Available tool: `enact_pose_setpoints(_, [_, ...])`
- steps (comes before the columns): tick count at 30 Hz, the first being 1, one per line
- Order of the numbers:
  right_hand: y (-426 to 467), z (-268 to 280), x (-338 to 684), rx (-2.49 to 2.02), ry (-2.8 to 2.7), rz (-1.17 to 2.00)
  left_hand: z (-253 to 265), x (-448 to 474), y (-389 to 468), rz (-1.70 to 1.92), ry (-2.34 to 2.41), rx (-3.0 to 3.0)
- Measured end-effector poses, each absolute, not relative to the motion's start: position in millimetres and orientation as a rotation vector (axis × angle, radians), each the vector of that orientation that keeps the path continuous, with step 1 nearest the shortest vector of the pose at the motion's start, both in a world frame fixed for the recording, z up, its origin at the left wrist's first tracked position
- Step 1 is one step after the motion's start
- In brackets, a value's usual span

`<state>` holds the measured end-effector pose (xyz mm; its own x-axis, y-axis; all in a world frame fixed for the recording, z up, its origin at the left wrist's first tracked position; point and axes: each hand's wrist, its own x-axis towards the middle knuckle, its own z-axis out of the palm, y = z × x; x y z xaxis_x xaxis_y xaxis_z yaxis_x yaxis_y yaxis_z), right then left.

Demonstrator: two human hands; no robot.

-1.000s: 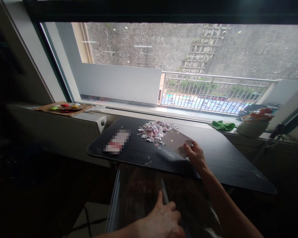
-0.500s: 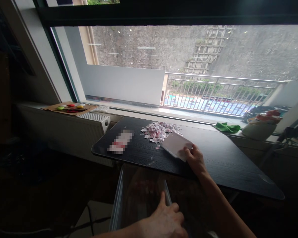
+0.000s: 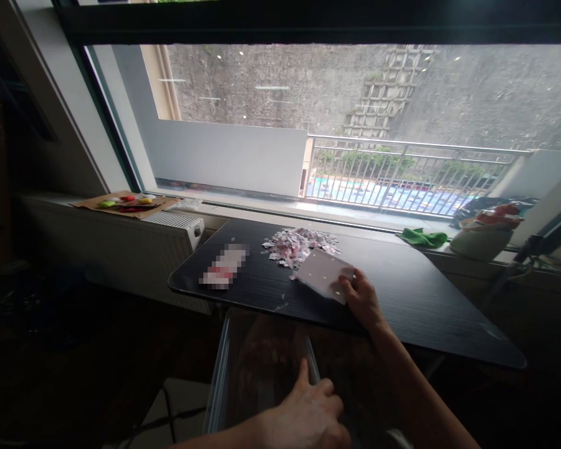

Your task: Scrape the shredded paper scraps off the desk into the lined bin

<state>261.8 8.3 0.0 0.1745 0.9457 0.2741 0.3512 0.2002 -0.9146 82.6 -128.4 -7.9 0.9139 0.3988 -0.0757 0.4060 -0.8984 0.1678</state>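
My right hand is closed on the near right corner of a white, flat, rectangular piece, its exact kind unclear. Small pale specks dot its face. The piece is tilted over the black tabletop, close against the near side of a heap of small torn paper scraps. Below the table edge, my left hand grips the right rim of a clear plastic bin, index finger stretched along the rim and the other fingers curled. The bin's inside is dark, so its contents are hard to make out.
A blurred-out white and red item lies on the table's left. Behind stands a window sill with a green cloth and a filled pot or bag. Left, a radiator carries cardboard with coloured pieces. Cables hang low left.
The white piece has shifted slightly and tipped, and pale specks now show on its face. My left hand keeps its hold on the bin rim. The view has moved a little.
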Motion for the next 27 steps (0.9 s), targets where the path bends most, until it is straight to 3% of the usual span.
enact_pose_setpoints(17, [2,5,259,-1.218,-1.433,0.896,-7,81,-130,-0.037,0.594,2.912])
enact_pose_setpoints(27, [15,-3,253,-1.326,-1.273,0.845,-11,82,-128,-0.05,0.596,2.918])
